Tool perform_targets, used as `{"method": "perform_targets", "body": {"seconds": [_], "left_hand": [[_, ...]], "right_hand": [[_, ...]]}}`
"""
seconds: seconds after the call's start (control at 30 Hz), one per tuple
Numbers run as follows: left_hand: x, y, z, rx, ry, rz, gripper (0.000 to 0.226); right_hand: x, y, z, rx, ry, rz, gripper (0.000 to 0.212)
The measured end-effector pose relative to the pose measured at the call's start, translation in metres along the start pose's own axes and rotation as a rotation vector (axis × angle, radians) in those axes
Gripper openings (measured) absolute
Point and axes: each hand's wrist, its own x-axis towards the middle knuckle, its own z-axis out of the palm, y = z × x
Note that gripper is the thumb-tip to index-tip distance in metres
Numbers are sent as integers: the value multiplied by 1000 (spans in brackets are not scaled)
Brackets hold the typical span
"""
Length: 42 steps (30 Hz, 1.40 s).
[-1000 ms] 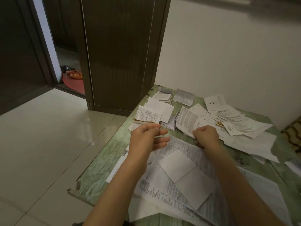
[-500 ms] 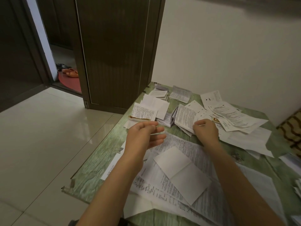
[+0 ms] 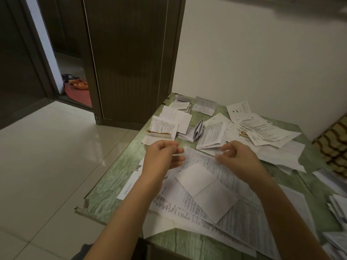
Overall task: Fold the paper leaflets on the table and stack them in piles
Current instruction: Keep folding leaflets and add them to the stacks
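Nearest the person, a blank creased sheet (image 3: 206, 190) lies flat on a large printed sheet (image 3: 242, 222) that spreads over the green worktop (image 3: 112, 184) between the two forearms. Since a second ago the right grip (image 3: 238, 159) has drawn back toward the person, off the folded leaflet (image 3: 211, 136) it was fisted on, and its fingers have loosened to a half-curl. The left grip (image 3: 162, 156) has kept its place and pose.

Both hover over the printed sheet's far edge, with a gap between them. The left grip is narrow, thumb against forefinger, and the right is wider. Blur at the fingertips makes it impossible to tell whether either holds paper.

The folded leaflet lies just beyond the right grip, its near edge close to the thumb. Farther on stands a half-open leaflet (image 3: 197, 130), with an orange-edged stack (image 3: 162, 126) beyond the left grip. Loose unfolded sheets (image 3: 262, 128) overlap to the right, and a small far pile (image 3: 180, 106) sits at the far corner.
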Motion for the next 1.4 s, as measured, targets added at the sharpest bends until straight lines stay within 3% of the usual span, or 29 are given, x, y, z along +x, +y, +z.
{"method": "perform_targets", "body": {"seconds": [0.1, 0.3, 0.37, 0.5, 0.6, 0.7, 0.77, 0.93, 1.1, 1.17, 1.27, 1.33, 1.4], "left_hand": [[-5, -4, 0, 62, -3, 9, 18], [-17, -11, -3, 170, -30, 33, 17], [-19, -13, -4, 201, -35, 27, 17], [-19, -15, -7, 239, -21, 28, 15], [-18, -16, -11, 288, 10, 63, 13], [-19, -16, -12, 337, -31, 47, 44], [-20, -15, -9, 324, -94, -16, 52], [-22, -17, -1, 276, -159, -2, 12], [-22, -15, 4, 279, -79, 44, 33], [-19, -15, 4, 250, -52, -3, 45], [-15, -12, 3, 107, -15, -115, 31], [-14, -11, 1, 2, -46, -183, 17], [-13, -14, -2, 18, -106, -230, 25]], "right_hand": [[-17, 5, 9, -48, -67, -12, 25], [-27, 12, 30, -308, -192, 64, 84], [-27, 8, 29, -239, -243, 95, 78], [-20, 6, 24, -159, -242, 28, 35], [-12, 3, 19, 206, -218, 36, 17], [-10, 6, 22, 638, -262, 84, 29], [-11, 8, 28, 761, -280, 77, 40], [-14, 7, 37, 730, -291, 8, 16], [-13, 14, 38, 793, -338, 20, 24], [-13, 15, 40, 734, -309, 13, 40], [-16, 15, 44, 662, -268, -36, 59], [-17, 15, 44, 664, -234, -76, 56], [-18, 14, 42, 679, -205, -122, 49]]}}
